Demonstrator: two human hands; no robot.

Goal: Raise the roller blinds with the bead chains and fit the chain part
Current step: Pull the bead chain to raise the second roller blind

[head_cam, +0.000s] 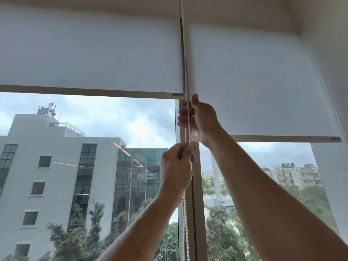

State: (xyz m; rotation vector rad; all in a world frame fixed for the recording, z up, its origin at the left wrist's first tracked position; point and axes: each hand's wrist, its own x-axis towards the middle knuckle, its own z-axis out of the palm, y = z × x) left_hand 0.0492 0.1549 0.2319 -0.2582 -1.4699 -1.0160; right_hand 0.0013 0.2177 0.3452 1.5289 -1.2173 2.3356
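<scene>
A white bead chain (185,219) hangs in a loop down the window frame between two white roller blinds. The left blind (90,53) ends with its bottom bar (113,94) higher up. The right blind (254,81) hangs lower, with its bottom bar (282,138) below that level. My right hand (201,121) is raised and closed around the chain strands, thumb pointing up. Just below it, my left hand (177,166) is fisted on the same chain. The chain's upper end runs out of view at the top.
The vertical window mullion (197,204) stands right behind the chain. A white wall (331,53) closes in on the right. Through the glass I see a white building, a glass facade and trees outside.
</scene>
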